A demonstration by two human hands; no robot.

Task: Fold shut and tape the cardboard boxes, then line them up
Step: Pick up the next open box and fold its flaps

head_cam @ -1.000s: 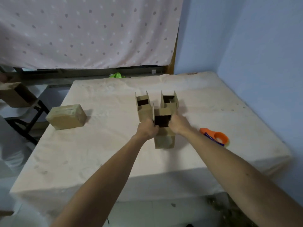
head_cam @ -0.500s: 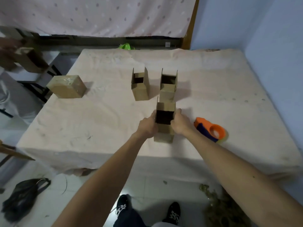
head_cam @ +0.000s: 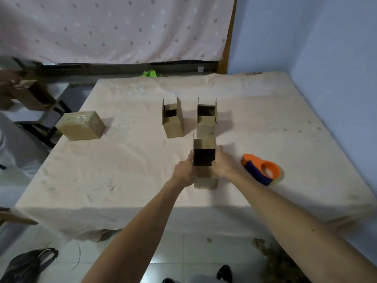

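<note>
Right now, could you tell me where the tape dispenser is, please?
In the head view, the orange tape dispenser lies on the table, just right of the right hand gripping the open box.

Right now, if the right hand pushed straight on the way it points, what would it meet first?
The open box it grips: the right hand angles inward against that box's side. Beyond it, probably the left hand on the opposite side.

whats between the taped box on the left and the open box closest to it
Nothing stands there. In the head view, only a bare stretch of the cloth-covered table separates the taped box from the nearest open box.
</note>
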